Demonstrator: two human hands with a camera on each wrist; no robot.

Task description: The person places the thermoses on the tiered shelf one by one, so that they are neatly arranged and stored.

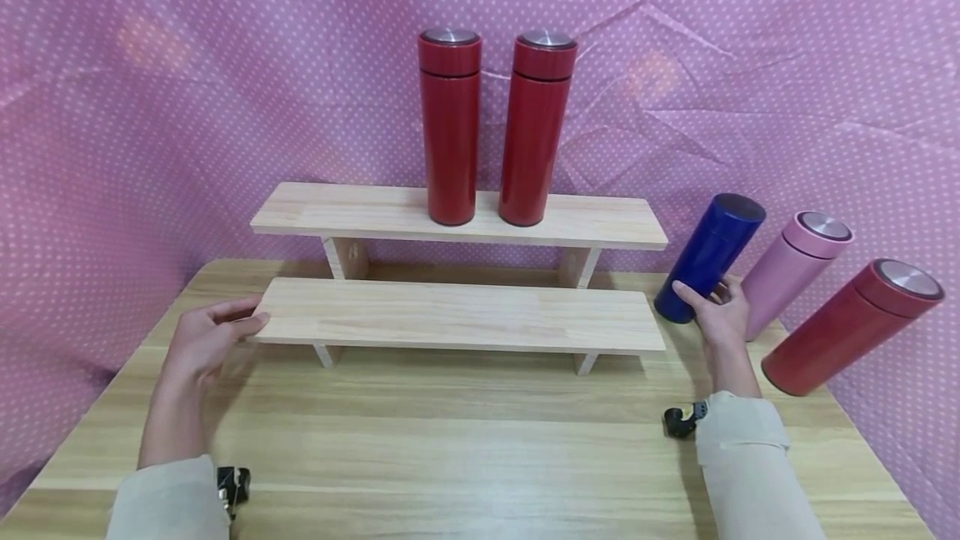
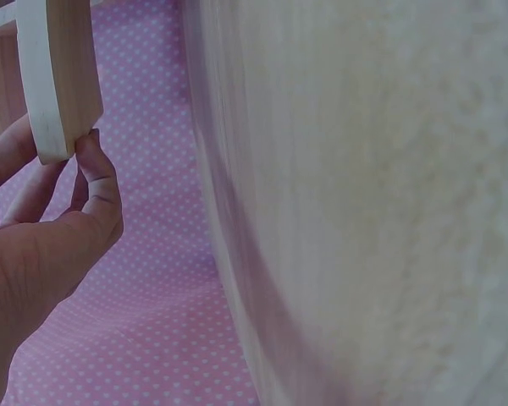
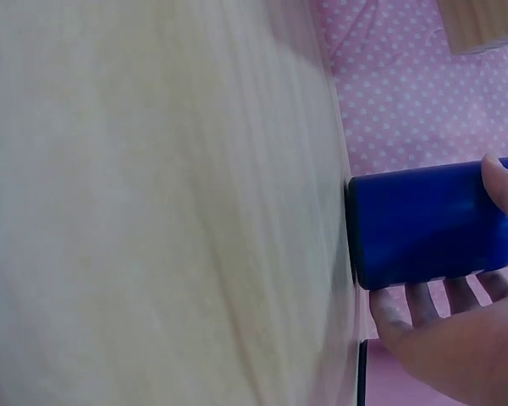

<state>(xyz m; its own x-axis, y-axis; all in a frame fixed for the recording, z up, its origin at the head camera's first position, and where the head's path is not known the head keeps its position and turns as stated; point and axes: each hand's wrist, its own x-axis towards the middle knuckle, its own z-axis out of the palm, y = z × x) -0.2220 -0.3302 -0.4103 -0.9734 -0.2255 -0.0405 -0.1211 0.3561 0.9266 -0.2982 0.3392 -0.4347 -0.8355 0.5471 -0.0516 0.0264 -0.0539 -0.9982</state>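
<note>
My left hand [image 1: 207, 338] pinches the left end of the lower board of a two-tier wooden shelf [image 1: 457, 315]. In the left wrist view, thumb and fingers [image 2: 97, 173] lie on either side of that board end [image 2: 59, 85]. On the right, my right hand [image 1: 722, 315] grips a blue thermos bottle [image 1: 708, 252] low on its body, and the bottle stands on the table. The right wrist view shows the thumb on one side of the blue bottle [image 3: 432, 224] and the fingers on the other. Two red thermos bottles [image 1: 452, 140] [image 1: 536, 136] stand on the upper board [image 1: 360, 207].
To the right of the blue bottle stand a pink thermos bottle [image 1: 791, 273] and another red thermos bottle [image 1: 843, 332]. The wooden table [image 1: 450, 457] ends at a pink dotted cloth [image 1: 225, 65], which hangs behind and at both sides.
</note>
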